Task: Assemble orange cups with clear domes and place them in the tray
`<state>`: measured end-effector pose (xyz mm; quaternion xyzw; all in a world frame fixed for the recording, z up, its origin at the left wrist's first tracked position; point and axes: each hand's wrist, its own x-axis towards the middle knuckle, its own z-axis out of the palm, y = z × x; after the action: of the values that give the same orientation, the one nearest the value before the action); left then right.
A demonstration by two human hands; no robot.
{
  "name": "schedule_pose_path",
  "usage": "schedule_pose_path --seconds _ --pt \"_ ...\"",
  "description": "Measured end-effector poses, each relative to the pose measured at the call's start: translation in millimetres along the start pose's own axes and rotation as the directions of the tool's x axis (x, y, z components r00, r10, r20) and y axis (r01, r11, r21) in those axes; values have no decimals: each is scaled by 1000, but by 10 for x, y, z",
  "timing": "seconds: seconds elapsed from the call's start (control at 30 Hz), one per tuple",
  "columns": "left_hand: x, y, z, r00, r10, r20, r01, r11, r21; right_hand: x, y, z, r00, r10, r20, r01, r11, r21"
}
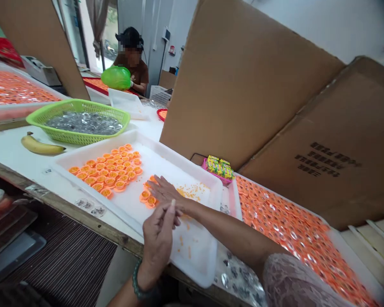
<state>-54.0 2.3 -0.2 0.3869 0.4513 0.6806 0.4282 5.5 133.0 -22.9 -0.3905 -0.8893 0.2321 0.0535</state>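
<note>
My right hand [164, 190] reaches in from the right, fingers stretched out and spread low over a small group of orange cup-shaped pieces [145, 195] in a white tray [174, 155]. Its fingertips touch or nearly touch them. My left hand [160, 232], with a green bead bracelet at the wrist, is closed just in front of the right wrist, thumb pressed to curled fingers. Whatever it holds, if anything, is hidden. Many more orange pieces [110, 170] with yellow centres stand grouped at the tray's left. Loose yellow bits [193, 190] lie scattered on the tray's right side.
A green basket [80, 137] of clear packets and a banana [41, 145] lie behind the tray. Tall cardboard [249, 85] rises at the right, beside a pink basket [225, 181] of yellow packs and a tray of wrapped orange pieces [284, 226]. Across the table, a person [142, 76] sits.
</note>
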Motion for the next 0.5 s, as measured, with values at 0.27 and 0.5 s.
schedule_pose_path --seconds 0.27,0.5 --pt "107 5 46 957 12 -289 -103 948 -301 -609 212 -246 985 159 -73 -163 985 -56" --pt "166 -45 50 947 41 -320 -128 958 -256 -666 149 28 984 176 -10 -174 965 -197"
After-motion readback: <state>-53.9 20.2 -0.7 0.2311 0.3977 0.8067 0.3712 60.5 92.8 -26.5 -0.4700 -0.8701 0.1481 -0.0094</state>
